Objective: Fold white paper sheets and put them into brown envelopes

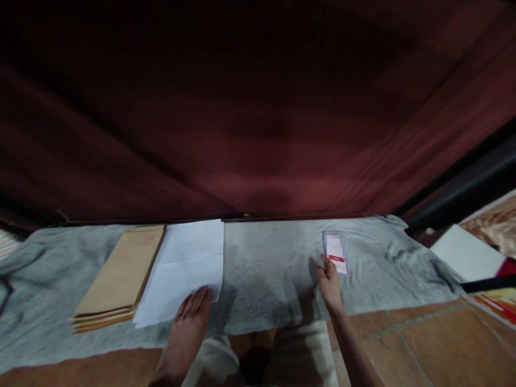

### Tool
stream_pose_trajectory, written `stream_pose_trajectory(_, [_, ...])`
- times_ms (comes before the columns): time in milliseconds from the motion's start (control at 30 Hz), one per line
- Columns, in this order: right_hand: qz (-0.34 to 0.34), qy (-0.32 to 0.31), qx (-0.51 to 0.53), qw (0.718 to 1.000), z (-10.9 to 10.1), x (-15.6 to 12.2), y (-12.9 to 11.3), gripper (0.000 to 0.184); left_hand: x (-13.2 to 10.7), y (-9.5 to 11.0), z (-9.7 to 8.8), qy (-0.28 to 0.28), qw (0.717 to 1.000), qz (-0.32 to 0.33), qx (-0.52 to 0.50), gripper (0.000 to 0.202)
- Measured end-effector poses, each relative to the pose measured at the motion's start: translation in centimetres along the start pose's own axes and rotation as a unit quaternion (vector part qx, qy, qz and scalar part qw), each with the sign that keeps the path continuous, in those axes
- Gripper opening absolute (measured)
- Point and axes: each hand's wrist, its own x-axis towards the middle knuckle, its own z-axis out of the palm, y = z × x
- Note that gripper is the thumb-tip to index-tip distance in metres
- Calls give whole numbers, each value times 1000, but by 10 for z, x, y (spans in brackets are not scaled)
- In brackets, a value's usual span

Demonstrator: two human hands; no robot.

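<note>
My left hand (188, 322) lies flat with fingers stretched out, its fingertips on the near corner of a white sheet of paper (183, 266). To the left of the sheet rests a stack of brown envelopes (121, 274). My right hand (329, 282) reaches forward, its fingertips touching the near edge of a phone (336, 251) with a lit screen that lies flat. All of these rest on a grey cloth (266, 269) spread over the floor.
A dark red curtain (258, 118) hangs along the far edge of the cloth. Terracotta floor tiles (423, 344) show at the near right. A white sheet (467, 252) and a patterned surface lie at the far right. My knees are at the bottom centre.
</note>
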Motion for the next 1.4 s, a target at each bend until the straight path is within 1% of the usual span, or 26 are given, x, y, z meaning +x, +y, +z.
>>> stream_pose_trajectory(33, [42,-40,51,997,14,-15,-11,58,4,4,-6,11,1000,2,-8,50])
stream_pose_trajectory(100, [112,-136,152,973,41,-42,-35,57,14,19,-16,31,999,22,-38,50])
stream_pose_trajectory(167, [183,-233,234,926,64,-65,-57,59,24,45,-24,43,996,49,-66,50])
stream_pose_trajectory(200, [194,-256,245,915,73,-74,-66,58,28,62,-27,44,994,59,-77,51])
stream_pose_trajectory(267, [204,-275,252,905,86,-84,-77,54,33,97,-28,44,990,88,-101,51])
stream_pose_trajectory(333, [198,-267,254,908,91,-87,-79,51,32,130,-25,42,987,99,-118,48])
stream_pose_trajectory(400, [186,-251,253,916,89,-84,-75,45,28,152,-21,46,982,114,-146,41])
stream_pose_trajectory(433, [182,-244,253,918,86,-82,-71,42,25,157,-19,51,979,114,-161,37])
stream_pose_trajectory(500, [157,-233,241,929,79,-75,-63,35,21,157,-15,56,974,106,-193,37])
stream_pose_trajectory(567, [119,-216,216,945,70,-70,-54,31,19,143,-9,50,972,70,-218,45])
stream_pose_trajectory(600, [103,-207,205,951,67,-68,-50,31,20,133,-5,42,972,40,-227,47])
stream_pose_trajectory(667, [71,-194,171,963,61,-66,-42,37,25,112,6,41,970,-35,-237,46])
stream_pose_trajectory(700, [53,-189,138,971,60,-65,-40,42,29,103,12,45,967,-58,-245,46])
stream_pose_trajectory(767, [2,-174,42,984,59,-64,-36,49,39,91,24,48,962,-76,-257,49])
stream_pose_trajectory(833, [-39,-148,-42,987,59,-64,-36,55,51,88,33,50,963,-80,-251,51])
stream_pose_trajectory(867, [-51,-134,-66,987,59,-65,-37,57,56,89,35,46,965,-73,-246,52])
stream_pose_trajectory(933, [-90,-111,-107,984,59,-67,-40,57,66,97,35,28,970,-50,-237,52])
stream_pose_trajectory(1000, [-163,-116,-158,967,59,-72,-45,54,73,109,33,2,973,-23,-229,53])
stream_pose_trajectory(1067, [-250,-159,-202,934,63,-80,-48,52,78,119,31,-22,975,-5,-222,53])
stream_pose_trajectory(1133, [-304,-206,-231,901,68,-89,-50,51,80,126,30,-42,976,6,-215,53])
stream_pose_trajectory(1167, [-316,-219,-244,890,70,-92,-50,51,80,127,31,-48,976,9,-212,54])
stream_pose_trajectory(1233, [-313,-220,-266,885,74,-96,-48,51,79,126,32,-50,977,5,-210,56])
stream_pose_trajectory(1300, [-298,-204,-277,890,73,-96,-43,53,74,121,33,-40,977,-11,-211,57])
stream_pose_trajectory(1400, [-285,-176,-282,899,63,-93,-34,55,61,112,36,-19,978,-45,-202,61])
